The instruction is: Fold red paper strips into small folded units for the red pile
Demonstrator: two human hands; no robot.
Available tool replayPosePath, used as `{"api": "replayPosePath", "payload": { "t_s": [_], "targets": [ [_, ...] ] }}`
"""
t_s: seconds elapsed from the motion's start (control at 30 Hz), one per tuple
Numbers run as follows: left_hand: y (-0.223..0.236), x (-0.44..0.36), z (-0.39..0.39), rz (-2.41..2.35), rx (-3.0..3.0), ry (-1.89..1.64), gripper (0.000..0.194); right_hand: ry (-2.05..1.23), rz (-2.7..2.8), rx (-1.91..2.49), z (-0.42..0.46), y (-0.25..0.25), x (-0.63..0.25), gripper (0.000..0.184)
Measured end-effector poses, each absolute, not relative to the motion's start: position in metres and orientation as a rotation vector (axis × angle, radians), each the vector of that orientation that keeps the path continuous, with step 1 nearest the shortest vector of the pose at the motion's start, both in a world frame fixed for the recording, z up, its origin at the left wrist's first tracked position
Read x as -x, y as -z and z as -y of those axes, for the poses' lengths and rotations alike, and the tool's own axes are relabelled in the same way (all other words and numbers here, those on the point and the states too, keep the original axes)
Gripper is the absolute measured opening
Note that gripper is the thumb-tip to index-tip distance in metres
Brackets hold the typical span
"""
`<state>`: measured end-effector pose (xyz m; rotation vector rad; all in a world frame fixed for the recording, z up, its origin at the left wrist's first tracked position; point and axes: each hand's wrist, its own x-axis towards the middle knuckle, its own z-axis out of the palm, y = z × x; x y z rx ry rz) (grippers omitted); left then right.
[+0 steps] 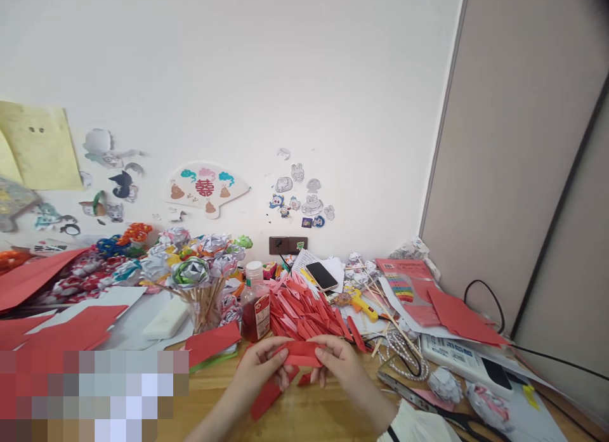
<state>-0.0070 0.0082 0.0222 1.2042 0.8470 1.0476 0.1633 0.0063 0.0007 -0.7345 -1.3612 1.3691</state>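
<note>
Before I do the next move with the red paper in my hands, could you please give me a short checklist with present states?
1. Left grip: ok; the left hand holds one end of the red paper.
2. Right grip: ok; the right hand holds the other end.
3. Loose pieces away from hands: not ok; a red scrap lies close to the left hand.
4. Bottle upright: ok.
5. Glue gun apart from hands: ok.
6. Glue gun cool: cannot tell.
</note>
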Motion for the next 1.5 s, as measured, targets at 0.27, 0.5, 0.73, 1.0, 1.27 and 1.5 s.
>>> {"api": "replayPosePath", "payload": {
  "t_s": [0.27,0.5,0.73,1.0,1.27,1.5],
  "targets": [
    [-0.022,0.010,-0.007,-0.781,-1.089,-1.055,0.035,-1.329,1.361,0.686,-0.004,-0.003,-0.163,0.031],
    [-0.018,0.009,-0.009,-0.839,-1.120,-0.992,0.035,-1.194,1.521,0.767,-0.004,-0.001,-0.166,0.025],
    [-0.012,0.008,-0.014,-0.949,-1.307,-0.959,0.041,-1.138,1.560,0.834,-0.002,0.001,-0.168,0.026],
    [-0.018,0.006,-0.007,-0.963,-1.478,-0.972,0.036,-1.133,1.735,0.915,-0.002,0.001,-0.167,0.031],
    [-0.012,0.006,-0.011,-0.969,-1.436,-0.949,0.037,-1.185,1.667,0.956,-0.007,0.006,-0.165,0.030],
    [-0.010,0.006,-0.013,-0.979,-1.371,-0.939,0.038,-1.228,1.607,0.932,-0.007,0.004,-0.165,0.030]
  ]
}}
